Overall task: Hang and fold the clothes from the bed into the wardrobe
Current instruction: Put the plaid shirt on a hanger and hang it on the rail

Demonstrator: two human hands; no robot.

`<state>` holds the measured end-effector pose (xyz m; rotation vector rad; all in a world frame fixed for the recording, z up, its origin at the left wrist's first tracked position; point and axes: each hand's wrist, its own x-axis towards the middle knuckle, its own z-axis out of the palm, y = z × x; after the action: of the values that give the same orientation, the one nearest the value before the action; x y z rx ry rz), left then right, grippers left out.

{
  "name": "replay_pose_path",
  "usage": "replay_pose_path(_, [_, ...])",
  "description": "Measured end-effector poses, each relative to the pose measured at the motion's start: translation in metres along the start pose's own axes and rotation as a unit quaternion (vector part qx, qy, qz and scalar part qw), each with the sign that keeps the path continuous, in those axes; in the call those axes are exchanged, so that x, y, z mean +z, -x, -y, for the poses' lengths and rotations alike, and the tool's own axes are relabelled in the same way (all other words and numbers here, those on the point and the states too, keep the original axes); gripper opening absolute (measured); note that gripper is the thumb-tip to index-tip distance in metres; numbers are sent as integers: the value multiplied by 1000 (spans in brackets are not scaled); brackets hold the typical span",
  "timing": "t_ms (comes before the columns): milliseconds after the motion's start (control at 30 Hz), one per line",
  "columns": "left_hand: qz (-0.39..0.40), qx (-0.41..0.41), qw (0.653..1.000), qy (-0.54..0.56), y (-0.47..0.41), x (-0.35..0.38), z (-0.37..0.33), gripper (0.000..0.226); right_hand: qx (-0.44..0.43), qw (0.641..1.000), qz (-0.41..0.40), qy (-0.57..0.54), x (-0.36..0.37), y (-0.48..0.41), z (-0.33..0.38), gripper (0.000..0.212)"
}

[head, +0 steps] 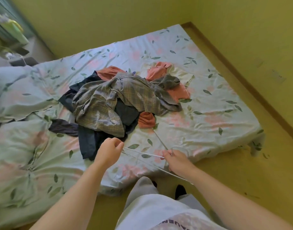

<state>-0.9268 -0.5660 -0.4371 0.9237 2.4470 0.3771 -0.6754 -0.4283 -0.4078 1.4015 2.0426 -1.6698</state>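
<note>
Pale floral-print bed sheet (200, 122) fills frame centre, bordered by yellow-green wall (109, 22) and floor (242, 171). Plaid, dark and orange clothes pile (122, 100) lies at centre. Below it, left hand (109, 151) and right hand (175, 159) each pinch 1 thin white wire hanger (142, 152).

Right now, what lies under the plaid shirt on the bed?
Under the plaid shirt show dark garments and orange cloth, all on the bed. How many pieces, and anything deeper in the pile, is covered.
</note>
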Motion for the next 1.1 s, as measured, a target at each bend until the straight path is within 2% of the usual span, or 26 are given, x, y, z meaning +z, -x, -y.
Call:
replay_pose_path(133, [72, -39, 997, -5, -57, -3, 46, 19, 8, 999, -39, 33, 16, -38, 23, 45])
replay_pose_path(333, [177, -76, 981, -35, -174, 11, 88, 45, 92, 986, -136, -27, 56, -94, 54, 44])
replay_pose_path(433, [206, -51, 974, -77, -229, 18, 92, 39, 129, 972, -181, -73, 81, -125, 63, 47])
replay_pose_path(567, [263, -3, 953, -153, -276, 38, 94, 46, 164, 950, -228, -137, 108, -161, 72, 46])
replay_pose_path(633, [282, 8, 942, -184, -289, 55, 100, 58, 179, 940, -235, -171, 122, -176, 71, 53])
replay_pose_path(733, [282, 46, 918, -276, -305, 80, 116, 87, 177, 936, -235, -194, 141, -193, 65, 44])
replay_pose_path(833, [214, 96, 902, -363, -325, 96, 126, 99, 186, 940, -234, -166, 152, -201, 57, 41])
replay_pose_path(933, [167, 76, 903, -390, -346, 98, 131, 91, 195, 941, -225, -161, 159, -207, 51, 42])
replay_pose_path(1033, [168, 86, 898, -397, -354, 81, 133, 58, 212, 937, -218, -174, 163, -209, 50, 45])
replay_pose_path(1100, [178, 91, 883, -426, -351, 67, 134, 37, 222, 934, -216, -178, 164, -210, 52, 47])
